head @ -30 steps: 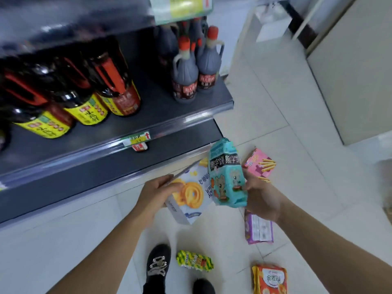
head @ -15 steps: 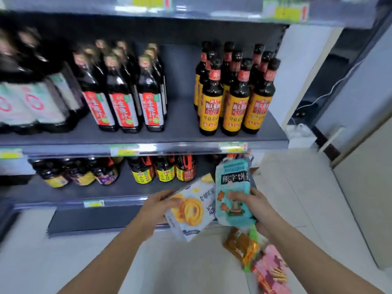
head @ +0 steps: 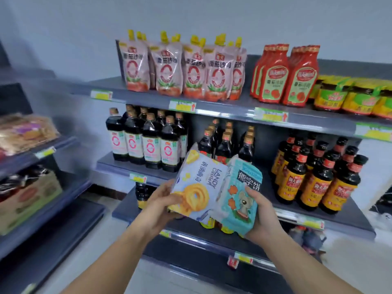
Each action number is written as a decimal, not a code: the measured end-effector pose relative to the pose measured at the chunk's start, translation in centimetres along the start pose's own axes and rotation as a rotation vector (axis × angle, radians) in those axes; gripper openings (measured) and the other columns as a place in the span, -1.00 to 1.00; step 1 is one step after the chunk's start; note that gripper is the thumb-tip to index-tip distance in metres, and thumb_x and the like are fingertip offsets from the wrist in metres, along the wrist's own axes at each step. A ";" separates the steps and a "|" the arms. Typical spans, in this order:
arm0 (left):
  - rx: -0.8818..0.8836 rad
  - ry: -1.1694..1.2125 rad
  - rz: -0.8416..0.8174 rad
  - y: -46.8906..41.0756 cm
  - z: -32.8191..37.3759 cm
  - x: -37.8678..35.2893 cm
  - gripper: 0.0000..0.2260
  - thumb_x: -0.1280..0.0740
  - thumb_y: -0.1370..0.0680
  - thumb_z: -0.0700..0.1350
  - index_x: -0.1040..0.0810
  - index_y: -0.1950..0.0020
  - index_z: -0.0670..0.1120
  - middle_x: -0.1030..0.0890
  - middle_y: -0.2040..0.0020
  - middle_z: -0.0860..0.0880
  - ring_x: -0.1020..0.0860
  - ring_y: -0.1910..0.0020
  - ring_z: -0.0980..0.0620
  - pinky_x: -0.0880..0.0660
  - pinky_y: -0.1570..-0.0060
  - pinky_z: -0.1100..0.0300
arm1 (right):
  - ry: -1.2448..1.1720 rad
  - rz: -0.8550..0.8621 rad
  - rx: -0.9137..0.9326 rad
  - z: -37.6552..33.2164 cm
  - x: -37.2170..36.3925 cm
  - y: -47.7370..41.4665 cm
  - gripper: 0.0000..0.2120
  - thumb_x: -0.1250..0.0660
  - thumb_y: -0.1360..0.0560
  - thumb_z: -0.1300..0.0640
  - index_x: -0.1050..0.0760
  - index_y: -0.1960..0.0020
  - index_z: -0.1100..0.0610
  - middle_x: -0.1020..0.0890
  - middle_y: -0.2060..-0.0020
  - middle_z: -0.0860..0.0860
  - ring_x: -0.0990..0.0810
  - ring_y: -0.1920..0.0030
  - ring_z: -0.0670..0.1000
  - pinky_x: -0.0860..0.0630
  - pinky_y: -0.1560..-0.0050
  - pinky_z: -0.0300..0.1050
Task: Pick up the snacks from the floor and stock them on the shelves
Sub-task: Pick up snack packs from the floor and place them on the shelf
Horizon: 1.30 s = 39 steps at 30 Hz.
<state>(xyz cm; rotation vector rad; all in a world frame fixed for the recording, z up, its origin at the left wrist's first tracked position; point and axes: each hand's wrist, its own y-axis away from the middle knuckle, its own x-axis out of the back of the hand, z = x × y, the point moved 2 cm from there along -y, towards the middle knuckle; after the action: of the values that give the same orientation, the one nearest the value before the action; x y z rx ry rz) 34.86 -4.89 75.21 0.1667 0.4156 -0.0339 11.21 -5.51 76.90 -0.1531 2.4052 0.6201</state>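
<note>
Held: our left hand (head: 162,205) grips the cookie box (head: 196,185), right hand (head: 262,211) the teal biscuit pack (head: 239,198), both just before the dark sauce bottles (head: 224,143); hazard: shelving here could topple those crowded bottles.

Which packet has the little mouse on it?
Look in front of the sauce shelves, where two hands hold snacks side by side. The mouse packet is in the right hand. It is turquoise with orange flowers, unlike the pale cookie box with yellow swirl biscuits in the left hand.
</note>
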 end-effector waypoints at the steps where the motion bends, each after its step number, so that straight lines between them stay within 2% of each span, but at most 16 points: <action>1: -0.027 -0.045 0.014 0.6 1.4 1.3 -0.45 -0.49 -0.14 -0.22 -0.56 -0.13 -0.09 -0.63 -0.09 -0.16 -0.58 0.00 -0.19 -0.43 -0.02 -0.11 | 0.001 -0.027 -0.003 0.2 -1.7 -0.3 -0.68 -0.34 -0.38 0.02 -0.64 -0.06 0.14 -0.71 0.02 0.15 -0.71 0.17 0.16 -0.64 0.20 0.07; 6: -0.125 -0.242 0.091 4.0 8.0 7.5 -0.21 -0.49 0.01 -0.26 -0.46 -0.24 -0.11 -0.58 -0.14 -0.22 -0.58 -0.06 -0.19 -0.46 -0.13 -0.23 | 0.068 -0.174 -0.044 2.2 -10.2 -1.4 -0.67 -0.43 -0.34 0.04 -0.70 -0.05 0.15 -0.68 -0.08 0.16 -0.69 0.06 0.19 -0.56 -0.09 0.17; 8: -0.206 -0.318 0.149 6.0 10.5 9.7 -0.23 -0.52 0.02 -0.24 -0.42 -0.17 -0.09 -0.55 -0.09 -0.19 -0.57 -0.03 -0.17 -0.52 -0.01 -0.23 | 0.084 -0.239 -0.064 3.4 -13.9 -1.4 -0.54 -0.56 -0.18 0.06 -0.69 -0.06 0.15 -0.68 -0.08 0.16 -0.69 0.04 0.20 -0.59 -0.05 0.17; 10: -0.303 -0.432 0.219 7.4 12.2 10.7 -0.26 -0.63 -0.04 -0.16 -0.37 -0.14 -0.03 -0.56 -0.07 -0.10 -0.60 -0.01 -0.06 -0.60 0.08 -0.07 | 0.049 -0.289 -0.054 3.9 -16.5 -2.0 -0.53 -0.54 -0.20 0.06 -0.65 -0.08 0.15 -0.69 -0.04 0.16 -0.70 0.07 0.19 -0.62 0.03 0.18; 12: -0.485 -0.690 0.375 9.1 13.9 12.6 -0.39 -0.63 -0.24 -0.08 -0.32 -0.10 0.04 -0.52 -0.07 -0.01 -0.57 -0.05 0.01 -0.59 0.04 0.01 | -0.005 -0.377 -0.043 4.6 -19.7 -2.1 -0.45 -0.59 -0.13 0.07 -0.64 -0.10 0.14 -0.69 -0.03 0.16 -0.69 0.04 0.19 -0.63 0.05 0.18; 15: -0.862 -1.176 0.649 11.5 16.1 16.1 -0.46 -0.45 -0.34 -0.30 -0.29 -0.17 0.05 -0.40 -0.15 0.00 -0.40 -0.15 -0.03 -0.41 -0.14 0.03 | -0.040 -0.524 -0.039 5.9 -24.5 -2.1 -0.38 -0.68 0.18 0.12 -0.71 0.12 0.18 -0.71 0.12 0.15 -0.72 0.20 0.15 -0.65 0.22 0.10; 17: -1.025 -1.390 0.691 13.1 17.3 18.0 -0.41 -0.46 -0.30 -0.36 -0.32 -0.21 -0.02 -0.34 -0.21 -0.05 -0.33 -0.20 -0.08 -0.28 -0.27 0.12 | -0.002 -0.598 -0.055 6.9 -27.7 -1.5 -0.41 -0.69 0.22 0.13 -0.71 0.18 0.20 -0.72 0.18 0.15 -0.71 0.26 0.14 -0.65 0.29 0.05; 19: -1.141 -1.523 0.706 14.5 18.5 19.7 -0.53 -0.38 -0.34 -0.33 -0.36 -0.20 -0.10 -0.32 -0.26 -0.11 -0.33 -0.25 -0.16 -0.32 -0.29 0.02 | 0.049 -0.634 -0.085 8.2 -30.2 -1.5 -0.41 -0.68 0.24 0.14 -0.71 0.21 0.22 -0.71 0.22 0.16 -0.71 0.29 0.15 -0.64 0.31 0.05; 21: -1.190 -1.606 0.702 15.8 19.3 21.7 -0.62 -0.28 -0.41 -0.22 -0.37 -0.21 -0.11 -0.29 -0.31 -0.17 -0.31 -0.30 -0.21 -0.39 -0.26 -0.11 | 0.087 -0.655 -0.119 9.5 -32.1 -1.8 -0.41 -0.67 0.25 0.14 -0.71 0.23 0.23 -0.71 0.23 0.18 -0.70 0.30 0.16 -0.64 0.31 0.05; 23: -1.148 -1.652 0.662 17.1 20.1 23.5 -0.56 -0.43 -0.42 -0.03 -0.39 -0.23 -0.07 -0.25 -0.37 -0.16 -0.25 -0.38 -0.17 -0.32 -0.34 -0.07 | 0.111 -0.663 -0.126 10.7 -33.6 -2.3 -0.39 -0.67 0.25 0.12 -0.70 0.20 0.22 -0.71 0.22 0.18 -0.70 0.29 0.16 -0.65 0.27 0.04; 25: -1.103 -1.580 0.635 18.6 20.8 24.1 -0.49 -0.44 -0.40 0.19 -0.43 -0.22 -0.04 -0.23 -0.39 -0.12 -0.19 -0.43 -0.07 -0.17 -0.42 0.10 | 0.117 -0.690 -0.124 11.9 -34.9 -2.8 -0.38 -0.66 0.25 0.10 -0.71 0.19 0.21 -0.70 0.21 0.18 -0.70 0.27 0.16 -0.65 0.22 0.04; 28: -1.089 -1.180 0.799 20.0 22.4 23.9 -0.75 -0.30 -0.51 0.14 -0.48 -0.05 0.00 -0.31 -0.29 0.02 -0.28 -0.35 0.07 -0.21 -0.35 0.24 | 0.101 -0.740 -0.107 13.3 -36.8 -3.2 -0.40 -0.64 0.26 0.07 -0.72 0.22 0.18 -0.71 0.21 0.16 -0.70 0.27 0.15 -0.63 0.18 0.07; 30: -0.989 -0.871 0.967 20.0 23.6 24.7 -0.86 -0.31 -0.54 0.00 -0.46 -0.06 0.02 -0.41 -0.17 0.08 -0.39 -0.22 0.08 -0.33 -0.25 0.21 | 0.106 -0.771 -0.109 13.8 -38.0 -3.3 -0.40 -0.63 0.25 0.05 -0.72 0.22 0.16 -0.71 0.20 0.15 -0.70 0.25 0.14 -0.61 0.10 0.05; 31: -0.875 -0.738 0.992 20.0 24.0 25.2 -0.78 -0.34 -0.55 -0.06 -0.44 -0.17 0.03 -0.44 -0.15 0.11 -0.42 -0.20 0.09 -0.37 -0.23 0.18 | 0.108 -0.789 -0.119 14.1 -38.5 -3.5 -0.41 -0.63 0.24 0.04 -0.72 0.21 0.16 -0.71 0.19 0.15 -0.70 0.24 0.15 -0.58 0.04 0.04; 34: -0.591 -0.420 0.891 19.8 24.4 26.7 -0.59 -0.36 -0.55 -0.16 -0.41 -0.39 -0.04 -0.55 -0.24 0.05 -0.53 -0.19 0.04 -0.47 -0.24 0.04 | 0.103 -0.832 -0.131 14.5 -40.3 -4.0 -0.40 -0.64 0.20 0.04 -0.72 0.16 0.15 -0.70 0.15 0.14 -0.69 0.20 0.15 -0.54 -0.02 0.03; 39: -0.566 -0.155 0.862 21.2 24.0 27.0 -0.70 -0.34 -0.55 -0.28 -0.51 -0.27 -0.14 -0.66 -0.09 -0.10 -0.64 -0.03 -0.08 -0.57 0.00 -0.01 | 0.115 -0.919 -0.177 14.8 -43.3 -4.4 -0.37 -0.64 0.10 0.06 -0.68 0.04 0.17 -0.69 0.11 0.15 -0.67 0.14 0.16 -0.56 -0.03 0.07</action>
<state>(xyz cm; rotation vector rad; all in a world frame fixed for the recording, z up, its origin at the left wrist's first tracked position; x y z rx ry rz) 70.58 11.98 89.18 -0.2246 0.1604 0.9068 54.78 -4.37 91.66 -1.2983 2.0551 0.3738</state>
